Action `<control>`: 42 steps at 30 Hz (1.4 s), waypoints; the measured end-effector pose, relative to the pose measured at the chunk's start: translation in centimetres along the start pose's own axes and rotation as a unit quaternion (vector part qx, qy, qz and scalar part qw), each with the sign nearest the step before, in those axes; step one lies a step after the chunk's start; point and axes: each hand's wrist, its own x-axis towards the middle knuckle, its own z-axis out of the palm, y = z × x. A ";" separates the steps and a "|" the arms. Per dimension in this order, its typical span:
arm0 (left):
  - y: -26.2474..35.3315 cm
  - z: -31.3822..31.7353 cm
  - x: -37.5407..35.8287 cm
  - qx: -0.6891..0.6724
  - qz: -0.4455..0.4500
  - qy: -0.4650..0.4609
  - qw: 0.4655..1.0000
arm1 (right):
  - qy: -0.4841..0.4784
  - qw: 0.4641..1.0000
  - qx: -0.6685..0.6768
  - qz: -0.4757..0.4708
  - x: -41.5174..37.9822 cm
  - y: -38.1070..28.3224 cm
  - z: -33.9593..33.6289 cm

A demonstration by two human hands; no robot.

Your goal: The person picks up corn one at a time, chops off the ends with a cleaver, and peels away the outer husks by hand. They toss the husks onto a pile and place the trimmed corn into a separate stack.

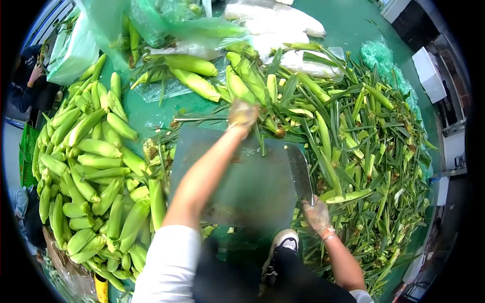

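Note:
My left hand (243,116), in a thin clear glove, reaches beyond the far edge of the dark cutting board (232,177). Its fingers are closed around the near end of a green-husked ear of corn (239,89) at the edge of a pile; the fingertips are blurred. A knife with a broad dark blade (300,174) lies along the board's right edge, and my gloved right hand (317,214) grips its handle. More unhusked ears (194,83) lie just beyond my left hand.
On the left is a large heap of trimmed corn ears (101,161). Cut leaves and stalks (374,202) cover the right side. Green plastic bags (166,25) and white wrapped bundles (278,30) lie at the back. Another person (33,76) is at the far left.

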 end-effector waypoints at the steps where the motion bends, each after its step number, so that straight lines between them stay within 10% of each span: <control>1: -1.6 5.9 3.1 0.036 0.015 -0.055 0.998 | 0.004 1.000 0.000 0.004 -0.1 -0.1 -0.1; 3: -2.2 9.7 5.1 0.073 0.033 -0.109 0.991 | -0.015 1.000 -0.018 0.008 -0.4 -0.1 -0.4; 5: -0.2 7.6 2.4 -0.276 -0.209 -0.041 0.937 | -0.019 1.000 -0.012 0.012 -0.2 1.2 0.1; 8: 0.1 -1.5 -3.4 -0.531 -0.220 -0.189 0.796 | -0.021 0.999 0.029 0.003 -0.4 0.9 -0.7; 11: -7.1 -5.9 -9.2 -0.416 -0.166 -0.281 0.849 | -0.043 0.995 0.085 0.041 -1.1 2.9 0.5; 14: -10.4 -12.7 -15.1 -0.065 0.129 -0.294 0.945 | 0.013 0.995 -0.051 -0.084 -1.0 2.8 2.0; 15: -9.6 -14.2 -16.9 -0.194 -0.042 -0.299 0.933 | 0.012 0.998 0.057 0.002 -1.5 -1.1 0.8; 17: -10.8 -15.6 -19.7 -0.317 -0.214 -0.282 0.880 | 0.082 0.984 0.080 -0.139 -1.1 -4.7 0.3; 18: -14.1 -15.0 -20.6 -0.065 0.014 -0.244 0.967 | 0.088 0.977 0.106 -0.160 -0.7 -7.1 -0.2; 20: -15.9 -15.0 -21.5 0.197 0.239 -0.179 0.934 | 0.153 0.957 0.075 -0.234 -0.1 -11.0 -0.9; 22: -15.3 -15.8 -22.1 -0.165 -0.081 -0.098 0.978 | 0.199 0.936 0.065 -0.283 -0.5 -15.5 -2.6; 26: -11.3 -19.3 -23.7 -0.255 -0.053 -0.112 0.959 | 0.230 0.877 0.213 -0.365 -0.3 -18.8 -2.8; 28: -10.0 -19.2 -24.6 -0.492 -0.040 -0.201 0.846 | 0.323 0.842 0.108 -0.418 -0.6 -18.0 -2.6; 30: -10.0 -17.2 -23.8 -0.280 0.091 -0.222 0.929 | 0.232 0.892 0.244 -0.303 -1.3 -17.3 -2.6; 32: -7.5 -15.8 -22.7 -0.166 -0.036 -0.310 0.935 | 0.244 0.918 0.128 -0.285 -1.2 -15.3 -3.3; 34: -11.6 -10.6 -20.9 0.129 0.158 -0.335 0.920 | 0.228 0.929 0.151 -0.249 -1.5 -14.2 -4.4; 35: -10.2 -11.4 -19.8 -0.134 -0.129 -0.415 0.891 | 0.254 0.915 0.175 -0.261 -1.3 -13.3 -4.8; 37: -9.5 -12.2 -18.6 -0.166 -0.109 -0.440 0.876 | 0.290 0.903 0.203 -0.243 -2.1 -13.1 -5.9; 40: -12.1 -11.2 -17.4 0.049 0.237 -0.401 0.884 | 0.295 0.904 0.202 -0.234 -1.2 -8.4 -2.3; 42: -9.5 -12.7 -17.8 0.028 0.080 -0.415 0.906 | 0.313 0.917 -0.008 -0.249 -0.1 -3.3 3.1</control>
